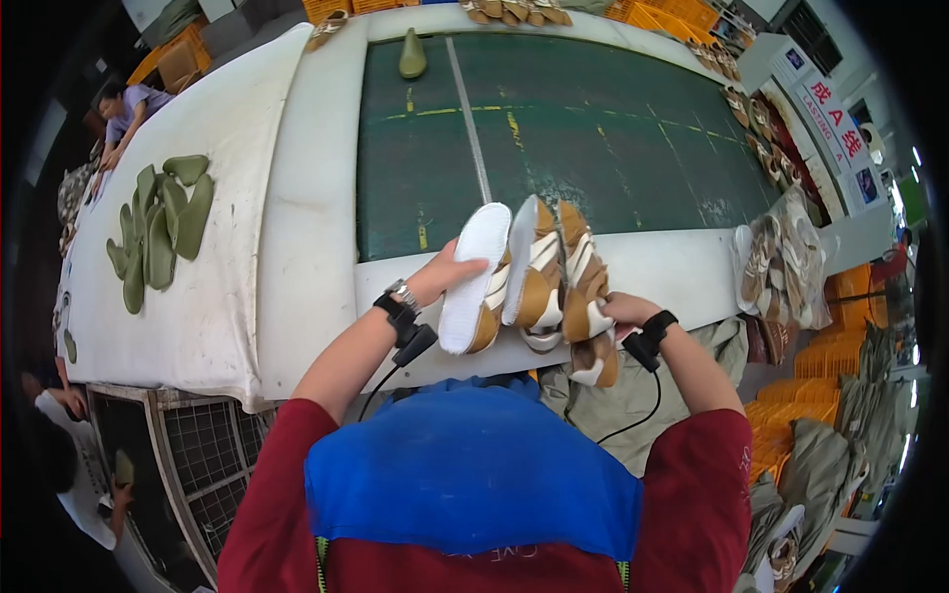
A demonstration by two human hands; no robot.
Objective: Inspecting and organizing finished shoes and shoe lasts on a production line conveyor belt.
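My left hand (pixel 440 274) grips a shoe with a white sole (pixel 474 282), its thumb pressed on the sole and its fingers hidden behind. Close beside that shoe, a second tan and white shoe (pixel 541 287) also shows its pale sole. My right hand (pixel 623 308) is closed at the side of a brown and white shoe upper (pixel 585 267), the rightmost of the cluster. Another tan and white shoe (pixel 595 358) hangs below it near the table edge. How the shoes in the cluster touch one another is partly hidden.
A green conveyor belt (pixel 563 128) lies beyond the white table rim, carrying one green shoe last (pixel 412 56). Several green lasts (pixel 158 222) are piled on the left. Bagged shoes (pixel 786 262) sit at right above orange crates (pixel 830 356). Two people are at the left.
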